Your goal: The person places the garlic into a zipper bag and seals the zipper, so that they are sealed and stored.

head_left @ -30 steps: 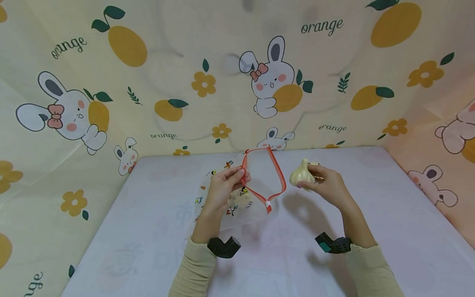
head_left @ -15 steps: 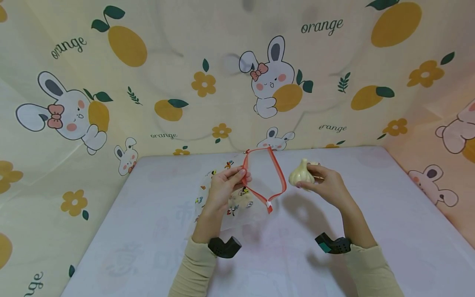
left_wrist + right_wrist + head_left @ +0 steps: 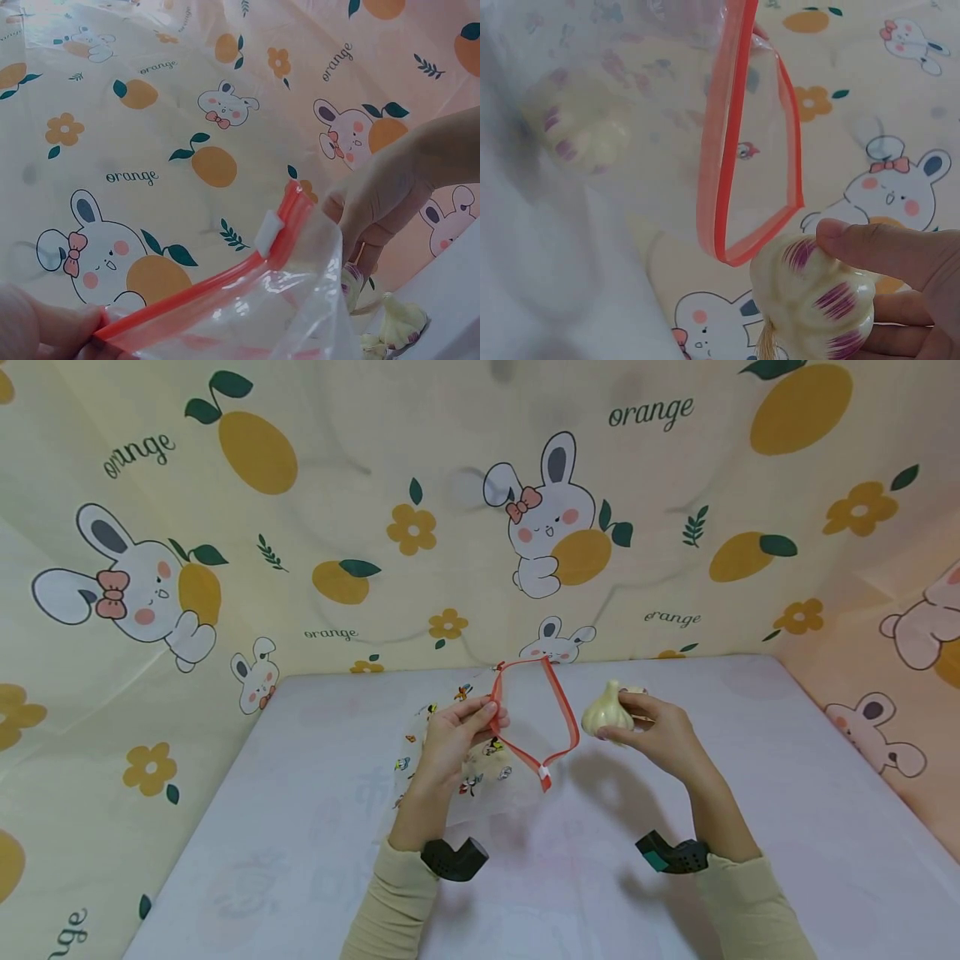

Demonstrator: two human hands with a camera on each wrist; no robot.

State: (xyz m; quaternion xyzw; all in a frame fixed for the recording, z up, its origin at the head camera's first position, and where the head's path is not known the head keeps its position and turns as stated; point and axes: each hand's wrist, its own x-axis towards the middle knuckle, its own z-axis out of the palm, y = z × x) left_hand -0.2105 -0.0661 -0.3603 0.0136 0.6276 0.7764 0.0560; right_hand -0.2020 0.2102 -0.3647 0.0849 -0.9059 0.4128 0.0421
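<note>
My left hand (image 3: 461, 731) pinches the red zip edge of a clear plastic zip bag (image 3: 468, 785) printed with small cartoon figures. The bag's mouth gapes toward the right, and a white slider (image 3: 269, 234) sits near one end of the zip. Through the film in the right wrist view shows a garlic bulb (image 3: 585, 131) with purple streaks, lying inside. My right hand (image 3: 660, 731) grips another garlic bulb (image 3: 606, 714) between thumb and fingers, raised just right of the bag's mouth. Its purple-streaked side and root tuft show in the right wrist view (image 3: 821, 300).
A white-covered table (image 3: 300, 860) lies beneath both hands. Behind it hangs a cream cloth (image 3: 465, 468) printed with rabbits and oranges, and it continues along the left and right sides. Each wrist wears a black camera, such as the left wrist camera (image 3: 453, 858).
The right hand has shifted very slightly left with its garlic bulb, closer to the bag's mouth. The left hand and the bag stay almost still.
</note>
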